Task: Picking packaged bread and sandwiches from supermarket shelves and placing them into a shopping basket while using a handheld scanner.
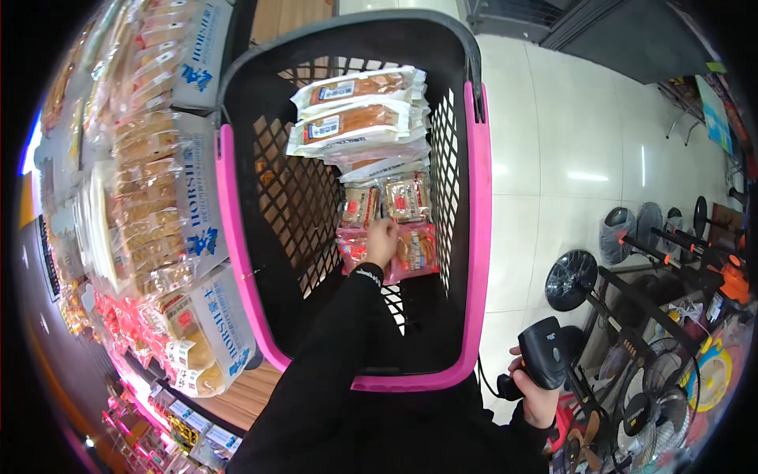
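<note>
A black plastic shopping basket [276,229] with pink edging stands in front of me. My left hand [382,242] is down inside it, fingers curled at the seam between packets; what they pinch is hidden. Red-wrapped bread packets [415,251] lie right under and beside that hand. Just beyond are clear-wrapped bread packs [406,197], and farther back sit several white-wrapped long loaves [355,125]. Outside the basket on the right, my right hand [534,395] is closed around a black handheld barcode scanner [543,354], its cable hanging down.
Packed breads in white boxes [204,186] fill the shelf along the left. On the right, electric fans [639,411] and round discs on poles [571,280] stand on the pale tiled floor [521,166]. A wooden shelf surface [251,397] shows low on the left.
</note>
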A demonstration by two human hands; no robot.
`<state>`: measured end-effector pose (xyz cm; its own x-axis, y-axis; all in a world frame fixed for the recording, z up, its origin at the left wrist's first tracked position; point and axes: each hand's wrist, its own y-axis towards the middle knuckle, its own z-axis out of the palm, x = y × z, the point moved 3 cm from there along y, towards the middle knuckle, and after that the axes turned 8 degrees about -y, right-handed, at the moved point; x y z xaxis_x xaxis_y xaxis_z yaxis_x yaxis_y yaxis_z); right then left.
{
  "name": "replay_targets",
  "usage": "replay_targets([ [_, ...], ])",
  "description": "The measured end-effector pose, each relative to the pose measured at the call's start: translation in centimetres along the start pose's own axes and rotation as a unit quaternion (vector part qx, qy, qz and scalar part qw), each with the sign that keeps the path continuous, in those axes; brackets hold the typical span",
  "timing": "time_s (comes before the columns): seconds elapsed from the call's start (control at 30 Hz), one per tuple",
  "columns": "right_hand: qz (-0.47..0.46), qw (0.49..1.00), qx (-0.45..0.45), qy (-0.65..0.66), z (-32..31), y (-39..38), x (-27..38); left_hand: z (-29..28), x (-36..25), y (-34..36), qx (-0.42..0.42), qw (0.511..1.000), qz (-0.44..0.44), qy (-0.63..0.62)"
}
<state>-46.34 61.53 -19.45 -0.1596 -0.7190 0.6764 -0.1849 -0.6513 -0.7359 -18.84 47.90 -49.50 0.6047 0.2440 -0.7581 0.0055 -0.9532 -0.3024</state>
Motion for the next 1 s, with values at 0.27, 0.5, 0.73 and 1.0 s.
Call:
replay_targets([
  [0.27,-0.114,0.993,0.027,-0.006,1.0,-2.7,2.3,-5.9,-12.2,-4.4,-0.028,0.988,0.127,-0.078],
  [0.5,-0.195,0.971,0.061,-0.12,1.8,-4.4,4.7,-22.9,-24.3,-10.6,-0.07,0.911,0.403,-0.046],
  [0.73,-0.28,0.942,0.126,-0.134,5.2,-7.5,7.2,-28.3,-24.7,-14.1,-0.055,0.629,0.312,-0.71],
  [1.0,-0.325,0.859,0.284,-0.276,9.2,-9.9,7.0,-26.5,-23.7,-16.4,0.031,0.462,0.291,-0.837],
])
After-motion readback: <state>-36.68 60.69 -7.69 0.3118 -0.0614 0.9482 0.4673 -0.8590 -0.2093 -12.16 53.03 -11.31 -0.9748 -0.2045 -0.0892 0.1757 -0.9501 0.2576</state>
